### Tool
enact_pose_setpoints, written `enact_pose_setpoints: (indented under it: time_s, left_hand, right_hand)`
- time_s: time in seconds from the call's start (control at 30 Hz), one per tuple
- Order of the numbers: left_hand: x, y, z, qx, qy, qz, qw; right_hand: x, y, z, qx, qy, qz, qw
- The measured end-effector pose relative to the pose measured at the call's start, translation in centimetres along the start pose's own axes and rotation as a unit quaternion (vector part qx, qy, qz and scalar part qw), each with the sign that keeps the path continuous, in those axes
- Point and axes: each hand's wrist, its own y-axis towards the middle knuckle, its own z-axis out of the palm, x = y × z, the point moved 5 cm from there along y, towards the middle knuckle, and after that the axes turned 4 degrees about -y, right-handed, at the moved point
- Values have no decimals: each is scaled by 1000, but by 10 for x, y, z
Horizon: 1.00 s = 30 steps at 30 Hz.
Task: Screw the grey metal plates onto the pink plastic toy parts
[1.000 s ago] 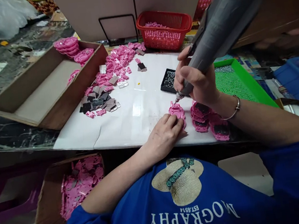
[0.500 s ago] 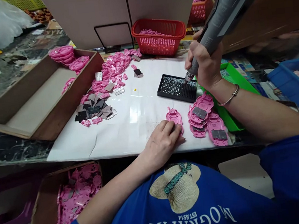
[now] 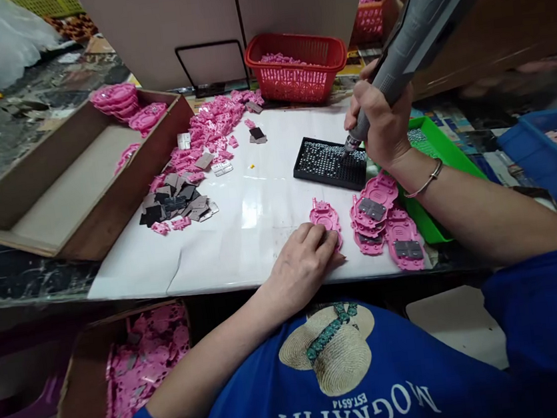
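Observation:
My right hand (image 3: 383, 120) is wrapped round a grey electric screwdriver (image 3: 420, 38), tilted with its tip down at the black screw tray (image 3: 329, 161). Small shiny screws stand in rows in that tray. Near the table's front edge, my left hand (image 3: 307, 256) grips a pink plastic shell (image 3: 325, 216) that lies on the white surface; the fingers cover its lower part. To the right of it several pink shells with grey plates (image 3: 372, 210) are piled, overlapping one another.
Loose pink parts (image 3: 216, 125) and grey plates (image 3: 179, 200) are heaped at left centre, beside a cardboard box (image 3: 67, 186). A red basket (image 3: 297, 76) stands at the back. A green tray (image 3: 453, 149) lies under my right forearm, and a blue bin (image 3: 543, 145) is farther right.
The screwdriver and my right hand have shifted very slightly, with the tip still at the screw tray. My left hand stays on the pink shell.

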Motion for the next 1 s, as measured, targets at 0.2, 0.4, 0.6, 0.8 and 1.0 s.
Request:
enact_pose_setpoints:
  time_s: [0.2,0.4,0.6,0.8,1.0]
  left_hand:
    - [0,1,0,-3,5,7,1000]
    - [0,1,1,0,17,6,1000]
    - [0,1,0,-5,14,8,1000]
    - [0,2,-1,5,5,-1,1000]
    - [0,1,0,9,0,-2,1000]
  right_hand:
    - [31,0,1,-17,40,-11,999]
    - [72,-40,20,52,131,0,990]
    - [66,-69,29,98,110,52,988]
    - [63,-68,33,96,155,56,982]
    - [59,-74,36,121,154,40,980]
